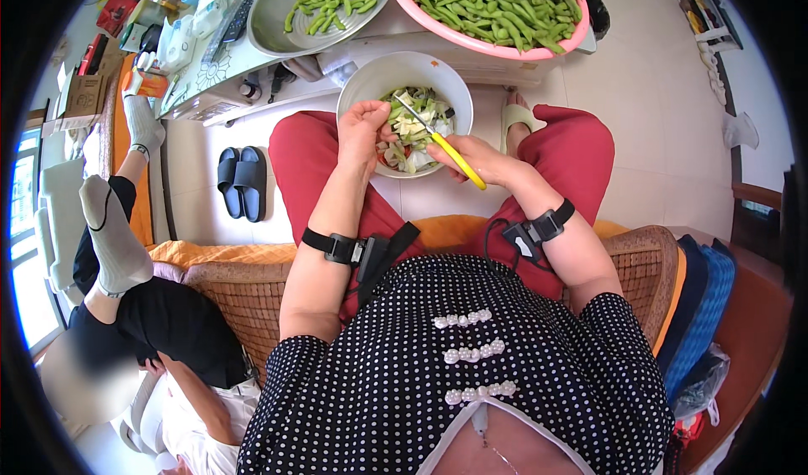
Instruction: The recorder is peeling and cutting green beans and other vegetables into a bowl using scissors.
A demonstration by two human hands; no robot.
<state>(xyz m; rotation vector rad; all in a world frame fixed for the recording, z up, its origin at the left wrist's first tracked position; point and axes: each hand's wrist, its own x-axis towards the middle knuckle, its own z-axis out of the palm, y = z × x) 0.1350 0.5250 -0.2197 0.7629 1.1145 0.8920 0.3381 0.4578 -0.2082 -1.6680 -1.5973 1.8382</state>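
Observation:
Yellow-handled scissors [465,165] are in my right hand [473,155], fingers closed round the handles. The blades point up and left, their tips close to my left fingertips. My left hand [364,130] is closed in a pinch on what looks like a green soybean pod [393,110], mostly hidden by the fingers. Both hands are over a white bin [355,82] between my knees, holding green and pale vegetable scraps. Beyond it, a steel bowl [269,21] holds a small heap of pods, and a pink basin [471,42] is full of pods.
A glass-topped table [194,84] bears the bowl and basin, plus remotes [240,21] and clutter at left. Dark slippers [241,185] lie on the tiled floor. At my left, a person in white socks [118,235] reclines on the woven-covered sofa [231,302] where I sit.

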